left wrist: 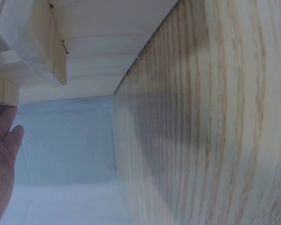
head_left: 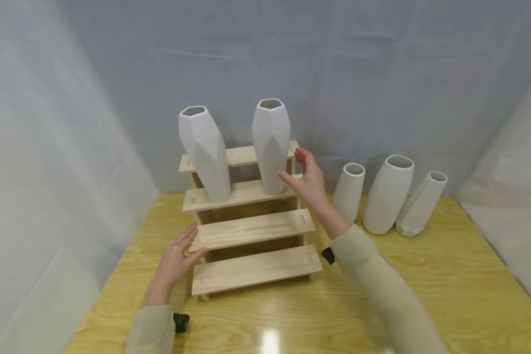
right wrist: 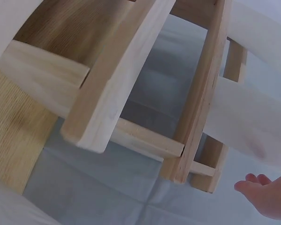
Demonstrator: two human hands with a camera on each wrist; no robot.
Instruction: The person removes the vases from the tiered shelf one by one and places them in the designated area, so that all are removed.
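A tall faceted white vase [head_left: 272, 142] stands on the second-highest step of a stepped wooden rack [head_left: 252, 228]. My right hand [head_left: 309, 181] is beside that vase's right side, thumb and fingers apart. In the right wrist view a gap shows between the fingers [right wrist: 255, 183] and the white vase [right wrist: 248, 126]. To the left, another faceted white vase [head_left: 205, 152] leans on the same step. My left hand [head_left: 177, 258] touches the left end of the second-lowest step, its fingers fairly straight. The left wrist view shows its fingertips [left wrist: 7, 119] against the wooden plank end.
Three more white vases stand on the wooden table right of the rack: a slim one [head_left: 349, 194], a wide rounded one [head_left: 388, 194] and a tilted-looking one with a faceted base [head_left: 422, 204]. A grey cloth [head_left: 380, 88] hangs behind the table [head_left: 425, 290].
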